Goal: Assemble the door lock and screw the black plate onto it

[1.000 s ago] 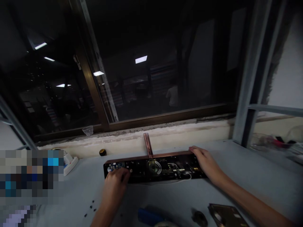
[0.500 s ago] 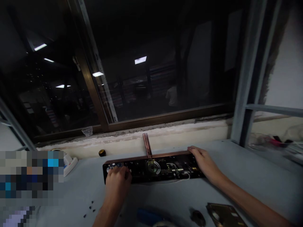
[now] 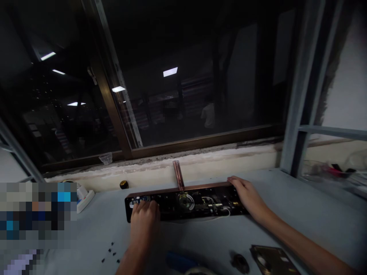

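Observation:
A long, shallow black housing (image 3: 169,209) with copper-coloured edges lies on the grey table, its inside facing me. Wires and small parts show in it, and a copper-coloured tube (image 3: 178,176) sticks up behind its middle. My right hand (image 3: 249,198) grips the housing's right end, with fingertips over the top edge. At the left end, my left hand (image 3: 145,221) has its fingers curled in over the housing, just by a small blue circuit board (image 3: 141,199). The back of that hand hides its fingertips and whatever they pinch.
Several small black screws (image 3: 114,254) lie at front left. Nearer me are a blue object (image 3: 182,261), a dark ring-shaped part (image 3: 241,263) and a dark flat unit (image 3: 273,261). A gold-and-black knob (image 3: 124,185) and a white power strip (image 3: 86,201) sit further back. Metal posts (image 3: 299,91) flank the window.
My left hand has shifted slightly to the right at the housing's left end, so a bit more of the circuit board shows. My right hand and the housing stay nearly still.

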Motion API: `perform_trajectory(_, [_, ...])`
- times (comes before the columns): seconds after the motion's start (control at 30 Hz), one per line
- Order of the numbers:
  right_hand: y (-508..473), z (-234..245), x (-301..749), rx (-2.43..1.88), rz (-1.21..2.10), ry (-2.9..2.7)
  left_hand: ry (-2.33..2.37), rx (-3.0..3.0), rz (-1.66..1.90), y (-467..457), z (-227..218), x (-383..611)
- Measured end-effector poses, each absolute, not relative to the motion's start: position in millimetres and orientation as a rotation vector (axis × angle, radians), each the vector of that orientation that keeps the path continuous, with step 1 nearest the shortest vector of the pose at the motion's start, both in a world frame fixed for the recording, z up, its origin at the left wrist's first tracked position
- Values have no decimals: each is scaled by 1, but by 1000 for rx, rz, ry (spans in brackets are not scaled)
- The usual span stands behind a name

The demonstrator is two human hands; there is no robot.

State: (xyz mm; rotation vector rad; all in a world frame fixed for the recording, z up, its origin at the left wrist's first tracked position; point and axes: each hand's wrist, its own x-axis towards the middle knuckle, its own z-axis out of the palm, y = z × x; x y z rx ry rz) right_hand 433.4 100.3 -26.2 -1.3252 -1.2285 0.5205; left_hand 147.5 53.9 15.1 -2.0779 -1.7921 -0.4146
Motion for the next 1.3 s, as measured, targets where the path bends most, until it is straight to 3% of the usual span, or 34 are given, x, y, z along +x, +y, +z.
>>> perform_trajectory(0.47, [101,-28,435,-1326,521,-1267,-1419,-2185,-343,59,16,137])
perform_trajectory(0.63, [101,-26,434,-1343,487,-1256,-1507,-2253,-377,57,20,137])
perform_trajectory(0.9, [100,-27,435,-1347,479,-1250,-1727,-2273,-905,40,63,78])
perform_trajectory(1.13, [101,-28,437,-1387,471,-1245,-1854,-2966,-404,-22,52,55])
perform_trajectory(1.3, [99,-27,436,-1385,462,-1253,-1829,-3015,-247,-34,39,64])
